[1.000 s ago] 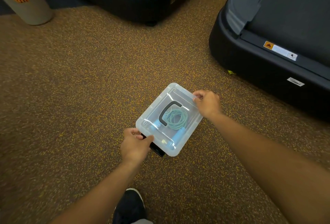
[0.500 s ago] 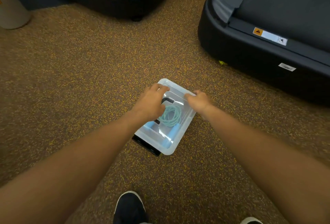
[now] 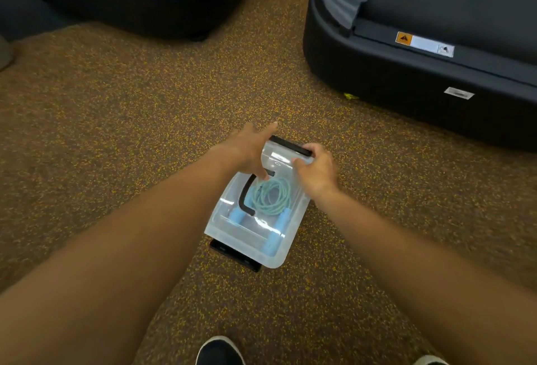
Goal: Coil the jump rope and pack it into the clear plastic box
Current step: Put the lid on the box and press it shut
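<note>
The jump rope [image 3: 268, 196] lay coiled inside the lidded clear plastic box [image 3: 255, 245], centre frame. Left hand [image 3: 250, 149] rested spread open on the lid; right hand [image 3: 315, 168] gripped the far black latch [image 3: 290, 146]. Latching remained.

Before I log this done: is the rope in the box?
In: the coiled rope shows through the box's clear lid.

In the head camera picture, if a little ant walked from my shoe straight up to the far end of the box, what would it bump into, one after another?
Black shoe → near black latch → blue jump rope handles → coiled teal rope → far black latch, with the right hand on it.
</note>
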`<action>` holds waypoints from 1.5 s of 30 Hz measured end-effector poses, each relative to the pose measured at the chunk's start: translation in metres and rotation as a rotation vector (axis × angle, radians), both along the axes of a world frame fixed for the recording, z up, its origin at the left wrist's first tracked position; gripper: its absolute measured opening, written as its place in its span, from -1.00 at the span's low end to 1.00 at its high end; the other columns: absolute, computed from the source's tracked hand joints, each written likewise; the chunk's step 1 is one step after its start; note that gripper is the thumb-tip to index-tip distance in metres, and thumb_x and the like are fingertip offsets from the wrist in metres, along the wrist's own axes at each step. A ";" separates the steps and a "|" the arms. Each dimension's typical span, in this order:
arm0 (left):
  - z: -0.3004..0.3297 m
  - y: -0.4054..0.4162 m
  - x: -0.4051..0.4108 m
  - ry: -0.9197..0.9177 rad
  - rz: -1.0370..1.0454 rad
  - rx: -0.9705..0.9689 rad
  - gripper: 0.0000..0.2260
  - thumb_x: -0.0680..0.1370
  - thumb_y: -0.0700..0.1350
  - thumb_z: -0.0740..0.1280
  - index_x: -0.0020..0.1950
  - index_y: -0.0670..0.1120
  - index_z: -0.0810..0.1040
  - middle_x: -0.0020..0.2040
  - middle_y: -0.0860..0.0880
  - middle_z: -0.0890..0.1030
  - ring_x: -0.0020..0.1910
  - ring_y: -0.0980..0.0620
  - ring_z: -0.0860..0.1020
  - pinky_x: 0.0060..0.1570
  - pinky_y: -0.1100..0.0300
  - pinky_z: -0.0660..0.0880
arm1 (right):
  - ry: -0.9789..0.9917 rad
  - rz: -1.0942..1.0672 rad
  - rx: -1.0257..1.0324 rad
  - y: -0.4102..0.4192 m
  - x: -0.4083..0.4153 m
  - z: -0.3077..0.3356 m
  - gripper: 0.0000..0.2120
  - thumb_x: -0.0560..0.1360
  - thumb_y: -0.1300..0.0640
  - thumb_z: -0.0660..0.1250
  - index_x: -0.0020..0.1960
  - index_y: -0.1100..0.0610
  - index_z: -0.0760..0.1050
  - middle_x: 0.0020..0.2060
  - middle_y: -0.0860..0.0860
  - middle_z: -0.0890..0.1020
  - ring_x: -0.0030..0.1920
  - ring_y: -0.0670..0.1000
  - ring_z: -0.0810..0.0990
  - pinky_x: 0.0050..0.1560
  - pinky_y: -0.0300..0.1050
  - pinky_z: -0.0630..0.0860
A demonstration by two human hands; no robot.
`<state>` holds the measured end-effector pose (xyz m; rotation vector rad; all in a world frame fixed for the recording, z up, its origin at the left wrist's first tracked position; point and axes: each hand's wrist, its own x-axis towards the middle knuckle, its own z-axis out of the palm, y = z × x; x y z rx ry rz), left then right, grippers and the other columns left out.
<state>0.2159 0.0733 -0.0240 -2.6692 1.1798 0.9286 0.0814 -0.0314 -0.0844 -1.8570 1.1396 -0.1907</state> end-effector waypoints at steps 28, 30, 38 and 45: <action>0.001 0.002 0.006 0.025 0.001 -0.038 0.01 0.32 0.05 0.64 0.62 0.12 0.12 0.58 -0.17 0.12 0.52 -0.34 0.25 0.37 -0.25 0.39 | -0.149 -0.208 -0.055 0.035 0.003 -0.017 -0.66 0.57 0.12 0.18 0.31 -0.08 0.52 0.27 -0.06 0.35 0.33 0.11 0.45 0.29 0.18 0.55; 0.001 0.003 0.006 0.025 -0.003 -0.050 -0.03 0.32 0.05 0.64 0.60 0.12 0.16 0.55 -0.18 0.17 0.49 -0.33 0.30 0.35 -0.24 0.42 | -0.162 -0.229 -0.054 0.035 0.004 -0.016 -0.69 0.59 0.14 0.19 0.26 -0.06 0.53 0.23 -0.07 0.37 0.33 0.11 0.45 0.31 0.17 0.52; -0.020 0.045 -0.004 -0.051 -0.102 -0.337 -0.32 0.53 0.08 0.45 0.59 0.12 0.23 0.42 -0.18 0.34 0.42 -0.25 0.33 0.38 -0.16 0.37 | -0.059 -0.147 -0.187 0.044 -0.008 -0.009 -0.59 0.61 0.07 0.22 0.44 -0.12 0.43 0.50 -0.02 0.35 0.49 0.08 0.28 0.48 0.08 0.19; -0.034 0.146 -0.040 -0.102 -0.289 -0.546 -0.64 0.62 0.01 0.30 0.41 0.00 0.47 0.31 -0.09 0.46 0.28 -0.10 0.47 0.15 -0.15 0.55 | -0.132 0.183 -0.449 0.115 -0.061 -0.010 -0.60 0.58 0.04 0.22 0.40 0.06 0.50 0.40 0.04 0.48 0.49 0.10 0.32 0.50 0.21 0.24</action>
